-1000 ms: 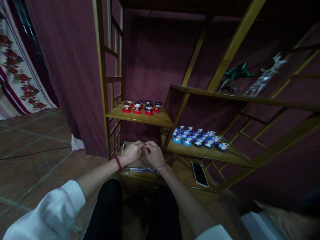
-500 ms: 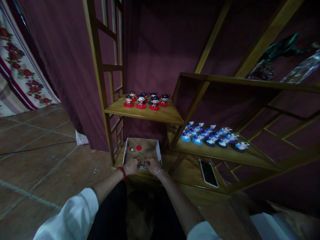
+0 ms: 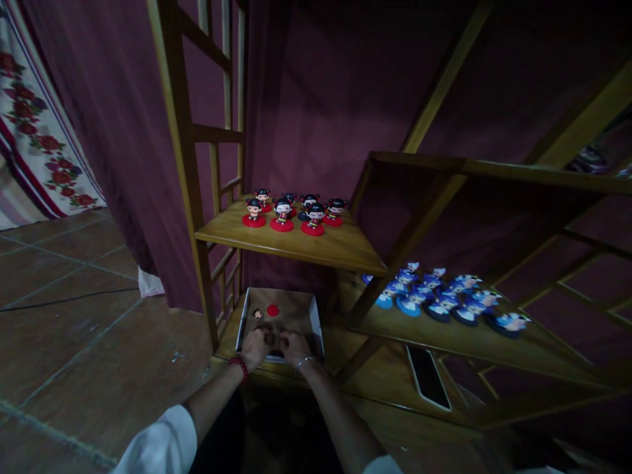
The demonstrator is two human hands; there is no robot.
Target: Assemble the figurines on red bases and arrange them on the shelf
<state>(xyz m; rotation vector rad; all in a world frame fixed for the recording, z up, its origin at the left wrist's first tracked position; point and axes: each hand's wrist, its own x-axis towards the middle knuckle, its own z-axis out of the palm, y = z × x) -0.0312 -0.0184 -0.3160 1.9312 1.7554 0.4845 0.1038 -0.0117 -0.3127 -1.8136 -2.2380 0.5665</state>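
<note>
Meeting with fingers curled at the near edge of a box (image 3: pixel 294 309) on the bottom shelf (image 3: pixel 368 372), the left hand (image 3: pixel 254 346) and right hand (image 3: pixel 295 348) hide whether they pinch anything, while a red disc (image 3: pixel 272 309) and a tiny head (image 3: pixel 257 313) lie deeper inside.

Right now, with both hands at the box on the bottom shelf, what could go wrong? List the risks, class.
1. The red disc and small head lie loose in the box; a jolt from the left hand or right hand might scatter them.
2. The red figurines stand on the shelf just above; a lifted hand could bump it and topple them.
3. The phone lies right of the box; it could be knocked.
</note>
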